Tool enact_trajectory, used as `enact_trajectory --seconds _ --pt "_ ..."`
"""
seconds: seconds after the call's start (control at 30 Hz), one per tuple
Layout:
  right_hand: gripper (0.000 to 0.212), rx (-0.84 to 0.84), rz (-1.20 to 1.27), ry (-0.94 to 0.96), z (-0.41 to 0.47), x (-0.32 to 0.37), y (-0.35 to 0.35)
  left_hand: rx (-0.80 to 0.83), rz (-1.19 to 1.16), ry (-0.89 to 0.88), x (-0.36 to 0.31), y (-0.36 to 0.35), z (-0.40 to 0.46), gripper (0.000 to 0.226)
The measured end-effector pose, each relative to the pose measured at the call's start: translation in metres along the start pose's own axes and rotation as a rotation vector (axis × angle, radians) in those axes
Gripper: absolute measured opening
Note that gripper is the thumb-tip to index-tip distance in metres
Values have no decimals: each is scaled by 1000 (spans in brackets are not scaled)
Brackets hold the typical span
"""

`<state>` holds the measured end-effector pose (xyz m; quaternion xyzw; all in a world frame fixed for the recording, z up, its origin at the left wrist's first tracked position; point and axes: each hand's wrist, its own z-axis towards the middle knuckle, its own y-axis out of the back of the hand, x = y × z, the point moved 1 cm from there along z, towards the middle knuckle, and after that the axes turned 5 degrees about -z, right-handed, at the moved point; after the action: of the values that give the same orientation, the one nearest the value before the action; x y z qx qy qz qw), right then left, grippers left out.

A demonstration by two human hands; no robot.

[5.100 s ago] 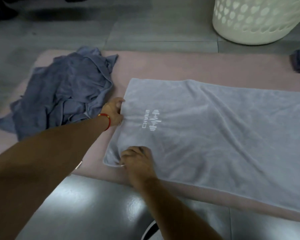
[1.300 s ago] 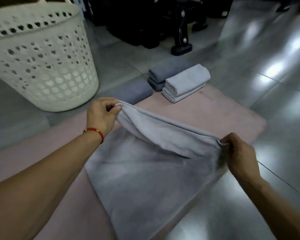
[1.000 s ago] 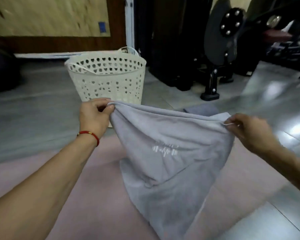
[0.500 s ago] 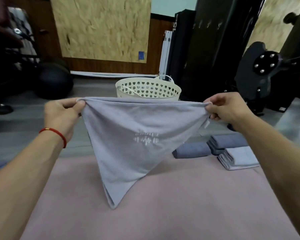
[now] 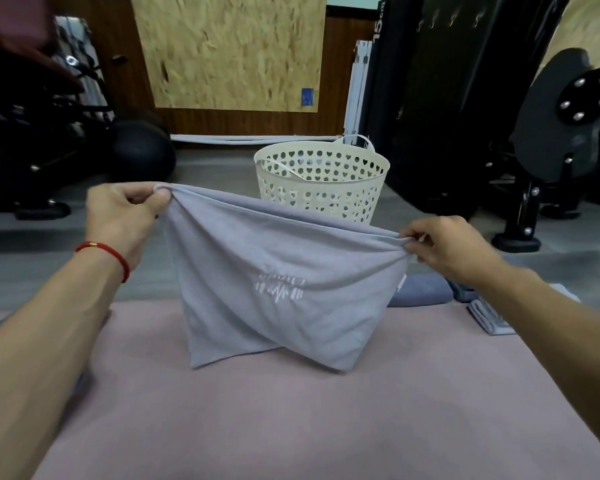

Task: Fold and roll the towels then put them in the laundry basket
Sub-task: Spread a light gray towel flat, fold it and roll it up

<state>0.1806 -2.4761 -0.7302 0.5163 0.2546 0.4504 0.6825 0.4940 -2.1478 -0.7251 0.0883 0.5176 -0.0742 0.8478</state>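
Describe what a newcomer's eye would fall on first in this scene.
Centre frame, a pale grey towel with a white logo hangs stretched between the left hand and right hand, its bottom resting on the pink floor mat. Just behind stands a cream perforated plastic laundry basket.

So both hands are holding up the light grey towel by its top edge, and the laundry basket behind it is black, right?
Not quite: the laundry basket is cream-white, not black, as the head view shows. The rest holds: the left hand and right hand pinch the light grey towel by its top edge.
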Motion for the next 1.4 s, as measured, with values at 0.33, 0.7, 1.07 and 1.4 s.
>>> enact_trajectory --seconds 0.33,0.7,1.07,1.4 --pt "20 106 198 -29 0 0 -6 110 48 -61 2 5 -9 21" --pt "14 993 37 113 -55 39 -123 877 570 37 33 21 -25 18" --pt "11 1007 65 237 -75 60 -248 1040 1065 193 162 68 -117 15" --pt "19 514 3 534 -52 82 -305 943 1106 196 181 99 -148 15"
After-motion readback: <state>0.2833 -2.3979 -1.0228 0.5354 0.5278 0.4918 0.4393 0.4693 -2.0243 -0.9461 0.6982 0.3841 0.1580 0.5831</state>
